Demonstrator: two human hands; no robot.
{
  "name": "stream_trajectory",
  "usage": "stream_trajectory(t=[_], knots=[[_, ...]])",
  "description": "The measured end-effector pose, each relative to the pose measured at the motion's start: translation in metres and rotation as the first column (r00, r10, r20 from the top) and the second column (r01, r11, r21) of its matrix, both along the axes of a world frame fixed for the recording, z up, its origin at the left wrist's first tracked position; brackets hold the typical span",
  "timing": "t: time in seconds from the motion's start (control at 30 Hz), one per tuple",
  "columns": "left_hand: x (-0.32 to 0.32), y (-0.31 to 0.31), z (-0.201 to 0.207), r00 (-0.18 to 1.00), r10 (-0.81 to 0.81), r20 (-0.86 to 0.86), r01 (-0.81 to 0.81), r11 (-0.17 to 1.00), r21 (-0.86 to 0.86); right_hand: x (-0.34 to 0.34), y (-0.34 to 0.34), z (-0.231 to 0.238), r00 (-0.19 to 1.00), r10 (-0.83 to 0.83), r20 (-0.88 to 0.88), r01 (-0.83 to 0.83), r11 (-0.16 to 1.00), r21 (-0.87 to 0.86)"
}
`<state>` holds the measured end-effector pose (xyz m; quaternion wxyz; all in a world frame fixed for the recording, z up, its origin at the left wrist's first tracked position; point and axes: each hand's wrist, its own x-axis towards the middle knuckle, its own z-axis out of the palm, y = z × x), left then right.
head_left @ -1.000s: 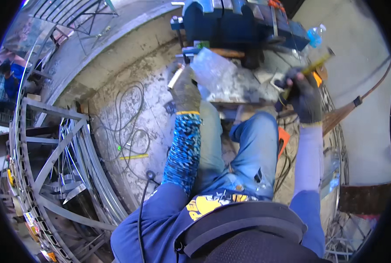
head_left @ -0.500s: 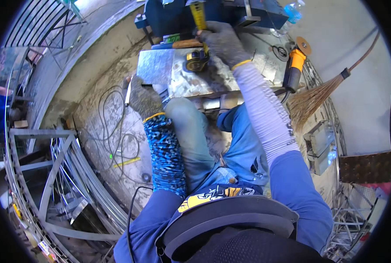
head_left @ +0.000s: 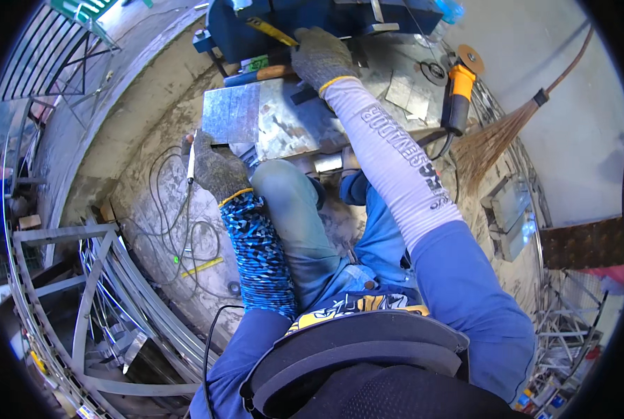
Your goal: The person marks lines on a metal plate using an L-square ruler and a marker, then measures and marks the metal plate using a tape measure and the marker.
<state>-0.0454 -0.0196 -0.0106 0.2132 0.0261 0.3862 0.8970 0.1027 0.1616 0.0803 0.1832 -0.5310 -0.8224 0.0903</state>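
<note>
My left hand (head_left: 221, 167), in a grey glove, is closed around a slim white marker-like pen (head_left: 191, 159) with a dark tip. Touching that hand is a square piece of shiny sheet metal (head_left: 231, 112), which lies at the left end of the low metal work surface (head_left: 287, 129). My right hand (head_left: 321, 57), also gloved, grips a tape measure whose yellow blade (head_left: 271, 31) sticks out to the upper left, in front of the blue metal equipment (head_left: 312, 17). The glove hides the tape's case. Just below the right hand lies a wooden-handled tool (head_left: 273, 72) with a blue part.
An orange and black angle grinder (head_left: 459, 94) rests at the work surface's right end, near a straw broom (head_left: 504, 143). Thin cable (head_left: 162, 188) and a yellow strip (head_left: 201, 267) lie on the floor at left. Metal frames and bars (head_left: 127, 279) fill the lower left.
My right hand has moved up and left with the tape measure; its blade now slants left instead of pointing away. The left hand still holds the pen beside the sheet metal.
</note>
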Motion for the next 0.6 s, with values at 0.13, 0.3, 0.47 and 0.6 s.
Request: stream_trajectory(t=[0.13, 0.3, 0.47, 0.6], knots=[[-0.006, -0.001, -0.008, 1.000, 0.025, -0.010, -0.024, 0.997, 0.067, 0.014, -0.022, -0.012, 0.999, 0.020, -0.035, -0.015, 0.991, 0.133], [-0.011, -0.004, -0.020, 0.997, 0.012, -0.075, -0.009, 0.999, 0.033, 0.095, -0.072, -0.036, 0.956, 0.139, -0.258, -0.120, 0.989, 0.088], [-0.025, -0.008, -0.048, 0.615, -0.032, -0.788, -0.316, 0.906, -0.283, 0.217, -0.045, -0.038, 0.975, -0.147, -0.169, 0.164, 0.982, 0.096], [0.010, 0.005, 0.002, 0.996, -0.012, -0.086, 0.015, 0.999, 0.030, 0.268, -0.036, -0.025, 0.895, -0.341, -0.289, 0.340, 0.939, -0.054]])
